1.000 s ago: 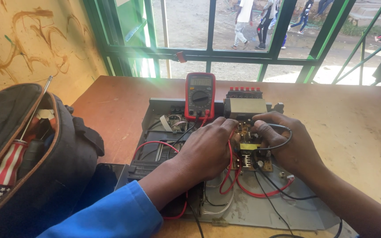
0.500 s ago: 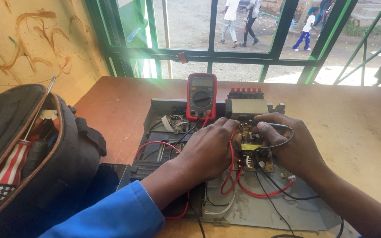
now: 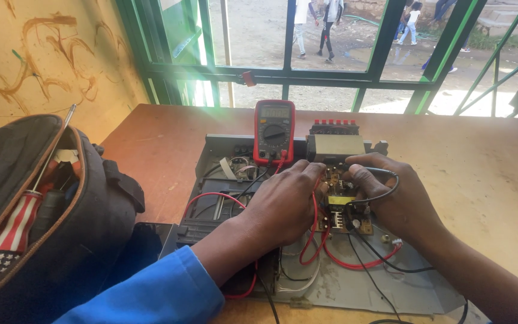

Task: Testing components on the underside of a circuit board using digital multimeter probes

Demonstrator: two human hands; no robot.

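- The small circuit board (image 3: 344, 207) lay on the grey metal chassis (image 3: 355, 282), just in front of the boxy grey transformer (image 3: 334, 147) that stood at the chassis's far edge.
- The left hand (image 3: 283, 201) rested palm down on the left part of the circuit board, its fingers bunched together and bent toward the board's far end; whether they pinched a probe could not be told, since the fingertips were hidden.
- The right hand (image 3: 397, 195) lay over the right side of the circuit board, fingers curled together, with a black lead (image 3: 385, 186) looping over the knuckles; what the fingertips pressed on could not be told.
- Red wires (image 3: 319, 243) ran between the two hands and curved over the chassis on the near side of the circuit board.
- A red multimeter (image 3: 274, 132) stood propped just left of the transformer, beyond the left hand, its dial facing the camera.
- A dark open tool bag (image 3: 49, 210) sat well to the left of the chassis on the brown table (image 3: 481, 162), with a screwdriver (image 3: 25, 207) bearing a red-and-white striped handle sticking out of it.
- A blue sleeve (image 3: 163, 294) covered the left forearm near the chassis's front edge.
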